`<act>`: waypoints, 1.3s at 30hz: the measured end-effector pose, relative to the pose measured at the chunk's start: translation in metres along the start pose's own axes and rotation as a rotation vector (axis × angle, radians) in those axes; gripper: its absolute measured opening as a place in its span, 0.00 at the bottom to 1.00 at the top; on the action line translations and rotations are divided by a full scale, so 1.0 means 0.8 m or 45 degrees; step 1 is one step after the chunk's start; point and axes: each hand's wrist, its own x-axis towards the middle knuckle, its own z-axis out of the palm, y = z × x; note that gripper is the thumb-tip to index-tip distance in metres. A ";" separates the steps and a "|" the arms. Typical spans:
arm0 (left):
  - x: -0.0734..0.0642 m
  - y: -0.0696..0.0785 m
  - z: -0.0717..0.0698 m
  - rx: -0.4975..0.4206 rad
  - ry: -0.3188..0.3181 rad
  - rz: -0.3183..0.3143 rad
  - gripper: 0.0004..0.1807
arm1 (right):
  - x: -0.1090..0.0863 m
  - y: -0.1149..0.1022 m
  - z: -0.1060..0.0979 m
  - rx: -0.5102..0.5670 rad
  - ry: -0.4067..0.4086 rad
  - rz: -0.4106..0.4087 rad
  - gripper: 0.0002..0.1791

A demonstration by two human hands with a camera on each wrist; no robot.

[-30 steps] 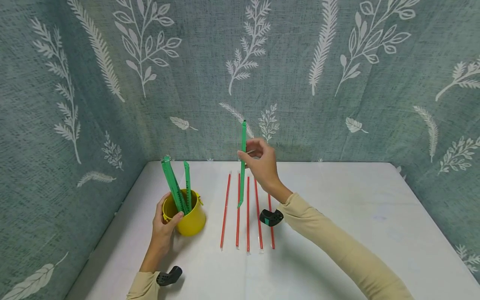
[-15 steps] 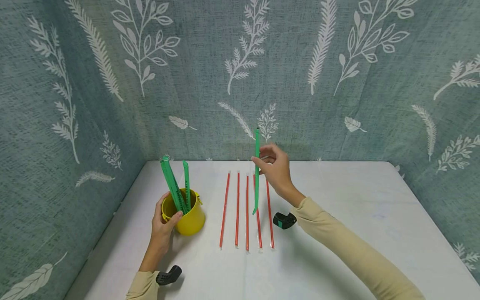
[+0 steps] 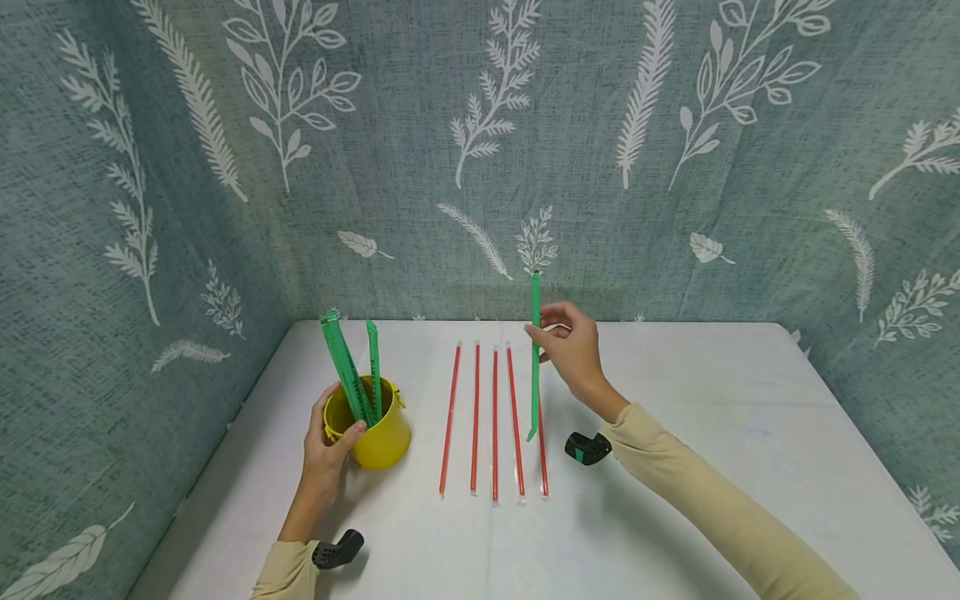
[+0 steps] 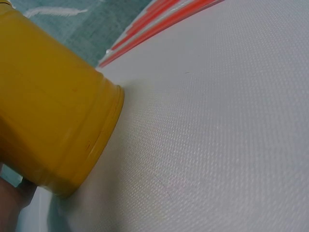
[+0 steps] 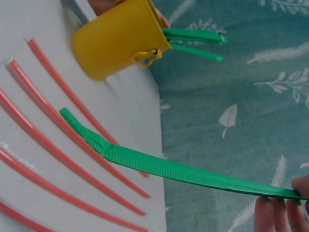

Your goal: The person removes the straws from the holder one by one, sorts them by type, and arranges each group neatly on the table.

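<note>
My right hand pinches a long green-wrapped stick between thumb and fingertips, holding it upright over the rightmost of the red straws. In the right wrist view the bent lower end of this green-wrapped stick points back across the red straws. My left hand grips the side of a yellow bucket, thumb at the rim. Several green-wrapped sticks lean in the bucket, their upper ends above the rim. Up close, the left wrist view shows the yellow bucket's wall and base edge.
Several red straws in clear wrappers lie side by side in a row on the white tabletop, right of the bucket. Behind the table's far edge hangs a grey-green leaf-patterned curtain. Black devices are worn at both wrists.
My right hand has moved to the right and slightly lower with the green-wrapped stick, passing over the red straws to the rightmost one. My left hand and the bucket stay put.
</note>
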 end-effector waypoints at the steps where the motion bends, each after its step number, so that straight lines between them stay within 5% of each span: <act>1: 0.000 0.000 0.000 0.001 0.001 -0.002 0.37 | -0.001 0.002 -0.002 -0.005 0.004 0.005 0.16; 9: 0.001 0.000 0.000 0.002 0.008 -0.009 0.37 | -0.007 0.019 -0.014 -0.052 0.030 0.064 0.16; 18: 0.002 0.001 0.001 -0.019 -0.003 0.003 0.38 | -0.017 0.039 -0.028 -0.082 0.035 0.248 0.18; 39: 0.001 0.001 0.000 -0.020 -0.011 0.038 0.38 | -0.037 0.098 -0.041 -0.291 0.013 0.412 0.17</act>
